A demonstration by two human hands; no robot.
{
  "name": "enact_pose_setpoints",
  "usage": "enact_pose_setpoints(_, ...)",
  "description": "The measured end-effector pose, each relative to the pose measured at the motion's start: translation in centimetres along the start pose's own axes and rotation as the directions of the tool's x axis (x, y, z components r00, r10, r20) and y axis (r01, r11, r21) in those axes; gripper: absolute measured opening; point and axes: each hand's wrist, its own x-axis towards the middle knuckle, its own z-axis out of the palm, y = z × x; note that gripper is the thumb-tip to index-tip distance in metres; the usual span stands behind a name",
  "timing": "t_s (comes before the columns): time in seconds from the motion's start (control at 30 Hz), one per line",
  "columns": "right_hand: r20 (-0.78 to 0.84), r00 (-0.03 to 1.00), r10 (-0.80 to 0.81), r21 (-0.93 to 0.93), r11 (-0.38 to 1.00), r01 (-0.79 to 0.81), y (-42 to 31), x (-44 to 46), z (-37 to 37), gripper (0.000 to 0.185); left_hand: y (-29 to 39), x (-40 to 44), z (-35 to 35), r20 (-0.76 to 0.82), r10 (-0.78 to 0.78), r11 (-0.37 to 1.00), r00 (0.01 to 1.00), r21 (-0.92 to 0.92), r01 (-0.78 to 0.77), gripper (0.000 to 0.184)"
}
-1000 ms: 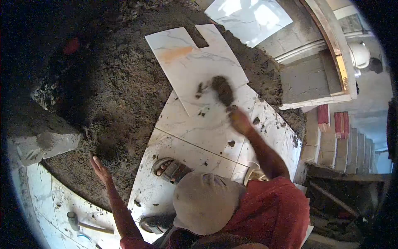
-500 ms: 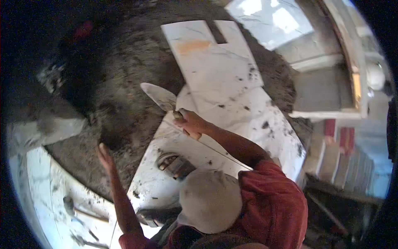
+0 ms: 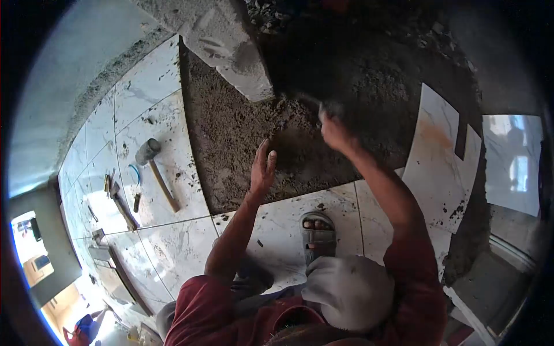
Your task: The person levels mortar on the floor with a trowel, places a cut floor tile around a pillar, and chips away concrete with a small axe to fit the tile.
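Observation:
My right hand (image 3: 338, 135) is closed round the handle of a trowel (image 3: 310, 100), held over the dark mortar bed (image 3: 231, 144). Its blade is hard to make out against the dark ground near the corner of a concrete block. Lower and to the left, my left hand (image 3: 263, 168) hovers at the mortar with fingers stretched out and holds nothing. White marbled floor tiles (image 3: 283, 207) border the mortar on the near side, and my sandalled foot (image 3: 318, 230) stands on them.
A rubber mallet (image 3: 151, 151) and a hammer (image 3: 122, 205) lie on the left tiles. The rough concrete block (image 3: 234, 57) juts in from the top. A notched tile (image 3: 441, 132) lies at right. Another person (image 3: 86, 328) is at the lower left.
My view has swung left, bringing the mallet and left tiles into fuller view. The trowel has moved from above the white tiles to over the mortar.

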Motion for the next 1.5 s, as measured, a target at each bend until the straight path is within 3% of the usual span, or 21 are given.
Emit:
enact_pose_setpoints(0.03,-0.048,0.991,-0.127,-0.135,0.984,0.120,0.0,-2.0,2.9,0.047,0.0,-0.2,-0.2,-0.002,-0.005,1.000,1.000,-0.003,0.005,0.057)
enact_pose_setpoints(0.13,0.157,0.988,-0.012,0.082,0.997,-0.001,0.6,-8.2,2.0,0.056,0.2,0.3,0.1,-0.022,-0.035,0.998,0.999,-0.058,0.034,0.058)
enact_pose_setpoints(0.2,0.333,0.943,0.024,0.280,0.952,-0.123,3.0,-10.7,2.1,0.059,-0.3,0.7,0.1,-0.032,-0.026,1.000,0.999,0.004,0.027,0.058)
enact_pose_setpoints(0.23,0.345,0.938,0.035,0.272,0.953,-0.135,3.2,-11.9,2.7,0.059,-1.1,0.9,0.3,-0.038,-0.024,1.000,0.999,-0.011,0.023,0.058)
enact_pose_setpoints(0.4,0.084,0.948,0.308,0.227,0.920,-0.320,-0.5,-16.2,5.5,0.056,-0.7,0.4,0.5,-0.036,-0.014,0.999,0.999,0.048,0.015,0.057)
enact_pose_setpoints(0.53,0.108,0.941,0.320,0.397,0.854,-0.336,-4.1,-15.5,2.2,0.037,-1.3,0.7,1.2,-0.020,-0.010,0.993,1.000,0.114,0.012,0.056)
enact_pose_setpoints(0.6,-0.243,0.946,0.215,0.316,0.940,-0.132,-0.7,-11.5,2.6,0.041,-0.9,1.0,1.1,-0.023,-0.017,0.996,1.000,0.092,0.019,0.056)
enact_pose_setpoints(0.77,-0.055,0.986,0.155,0.091,0.985,-0.150,-0.5,-7.1,2.8,0.048,-0.6,0.3,0.6,-0.028,-0.016,0.999,0.999,0.051,0.018,0.056)
enact_pose_setpoints(0.9,0.078,0.993,0.086,0.105,0.990,-0.094,-3.2,-12.7,2.7,0.049,-0.2,0.8,0.4,-0.081,-0.002,0.998,0.997,0.064,0.007,0.054)
enact_pose_setpoints(0.93,0.236,0.927,0.293,0.533,0.758,-0.375,-2.5,-13.4,1.7,0.048,-0.2,1.1,0.3,-0.101,0.009,0.997,0.995,0.078,-0.001,0.052)
enact_pose_setpoints(0.97,0.470,0.801,0.372,0.763,0.286,-0.580,-1.9,-14.3,1.0,0.046,-0.6,1.1,0.5,-0.111,-0.002,0.997,0.994,0.080,0.011,0.052)
enact_pose_setpoints(1.03,0.476,0.805,0.354,0.856,0.024,-0.516,-1.0,-16.3,0.5,0.059,-1.4,1.7,0.7,-0.126,0.117,0.976,0.985,0.198,-0.091,0.049)
enact_pose_setpoints(1.07,0.475,0.809,0.345,0.856,0.031,-0.516,-0.7,-16.7,0.3,0.059,-1.2,2.6,0.8,-0.137,0.114,0.976,0.984,0.201,-0.085,0.049)
enact_pose_setpoints(1.13,0.539,0.766,0.350,0.831,-0.075,-0.551,-0.3,-17.0,-0.1,0.033,0.0,4.8,1.1,-0.038,0.191,0.940,0.981,0.296,-0.171,0.049)
enact_pose_setpoints(1.17,0.536,0.768,0.350,0.832,-0.067,-0.550,-0.4,-16.8,0.0,0.033,1.7,5.9,1.2,-0.040,0.295,0.876,0.955,0.410,-0.254,0.045)
enact_pose_setpoints(1.2,0.557,0.754,0.349,0.811,-0.034,-0.584,-0.4,-16.5,0.4,0.033,1.6,7.0,1.8,-0.049,0.298,0.878,0.953,0.406,-0.254,0.045)
enact_pose_setpoints(1.27,0.559,0.749,0.356,0.798,0.014,-0.602,-0.1,-15.9,2.0,0.033,1.4,9.6,2.8,0.155,0.210,0.773,0.965,0.579,-0.261,0.041)
enact_pose_setpoints(1.3,0.551,0.724,0.415,0.782,0.048,-0.622,0.2,-16.2,3.5,0.034,0.6,10.3,3.5,0.145,0.226,0.775,0.963,0.573,-0.267,0.041)
enact_pose_setpoints(1.37,0.491,0.732,0.472,0.801,0.085,-0.592,-0.2,-16.3,3.6,0.034,-0.9,12.0,4.4,0.263,0.209,0.635,0.942,0.696,-0.336,0.039)
enact_pose_setpoints(1.43,0.501,0.736,0.455,0.811,0.052,-0.583,-0.9,-16.7,3.1,0.036,1.4,14.9,4.4,0.173,0.168,0.882,0.970,0.413,-0.227,0.050)
enact_pose_setpoints(1.5,0.554,0.730,0.400,0.798,-0.005,-0.603,-0.5,-16.8,3.4,0.037,7.7,17.5,2.6,-0.006,0.130,0.982,0.992,0.139,-0.128,0.061)
